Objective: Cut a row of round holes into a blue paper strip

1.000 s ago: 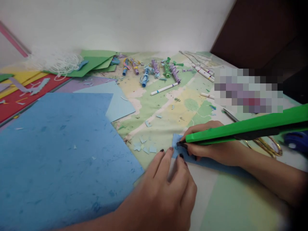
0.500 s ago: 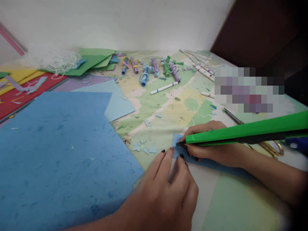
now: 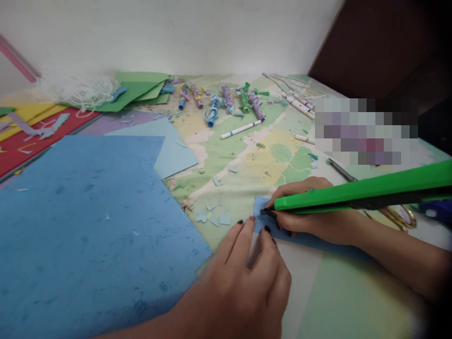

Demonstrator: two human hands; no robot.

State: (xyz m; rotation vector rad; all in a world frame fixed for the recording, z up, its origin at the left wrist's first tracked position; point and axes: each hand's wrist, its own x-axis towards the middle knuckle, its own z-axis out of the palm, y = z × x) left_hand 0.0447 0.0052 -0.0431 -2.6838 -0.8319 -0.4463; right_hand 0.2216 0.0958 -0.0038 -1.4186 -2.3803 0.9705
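Note:
My right hand (image 3: 314, 212) has a pen-like grip on a long green utility knife (image 3: 353, 190) with a dark tip. The tip rests on the left end of a blue paper strip (image 3: 261, 203). Most of that strip runs right, beneath my right hand and forearm. My left hand (image 3: 250, 268) lies beside the tip, fingers stretched out and fingertips at the strip's left end and lower edge. Small light blue paper scraps (image 3: 213, 216) are scattered just left of the fingertips. Scissors (image 3: 391, 219) with gold handles lie behind my right wrist, partly hidden by the green knife.
A large blue sheet (image 3: 88, 226) covers the left side. Colored sheets (image 3: 141, 87) and white string (image 3: 76, 87) are at the back left. Several paper-wrapped sticks (image 3: 213, 110) and a white stick (image 3: 242, 128) lie farther back. At right is a dark blue object (image 3: 436, 212).
The rear of the green utility knife has risen slightly, and its tip has shifted a little right on the blue strip. My left hand has stayed in place.

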